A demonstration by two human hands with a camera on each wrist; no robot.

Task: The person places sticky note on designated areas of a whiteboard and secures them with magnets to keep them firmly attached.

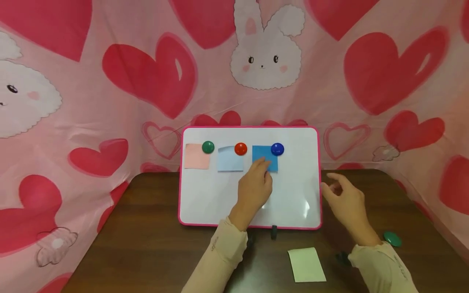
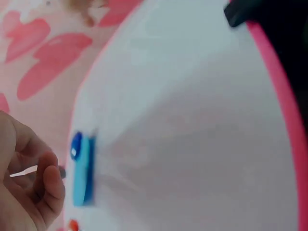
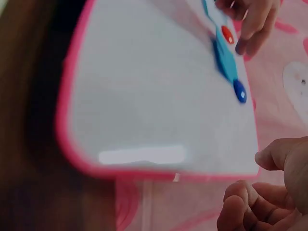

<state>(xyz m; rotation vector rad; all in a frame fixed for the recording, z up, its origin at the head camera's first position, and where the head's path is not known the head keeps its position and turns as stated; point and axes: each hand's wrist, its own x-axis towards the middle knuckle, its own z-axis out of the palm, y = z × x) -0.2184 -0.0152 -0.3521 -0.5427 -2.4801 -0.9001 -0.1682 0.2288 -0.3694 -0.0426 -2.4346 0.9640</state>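
- My left hand [image 1: 254,188] lies against the whiteboard [image 1: 205,195], fingers loosely apart and clamped on nothing; the fingertips rest on the lower left part of the dark blue note [image 1: 264,158], about seven o'clock from the blue magnet [image 1: 277,149] that pins its top right corner
- My right hand [image 1: 346,201] hovers just off the board's right edge, at three o'clock from the left one; its fingers are lightly curled and hold nothing
- The dark blue note sits at the right end of a row of three across the upper board; the light blue note [image 1: 230,159] with its red magnet [image 1: 240,148] is at nine o'clock from it, the pink note [image 1: 196,156] with its green magnet [image 1: 208,147] farther the same way
- I judge the note to be thin, limp paper, very light and easily creased; its free lower edge is the place to pinch, gently, since the magnet grips the top
- On the table [image 1: 146,244], a pale green note [image 1: 306,264] lies at six o'clock from the board; a spare green magnet [image 1: 392,238] sits by my right sleeve
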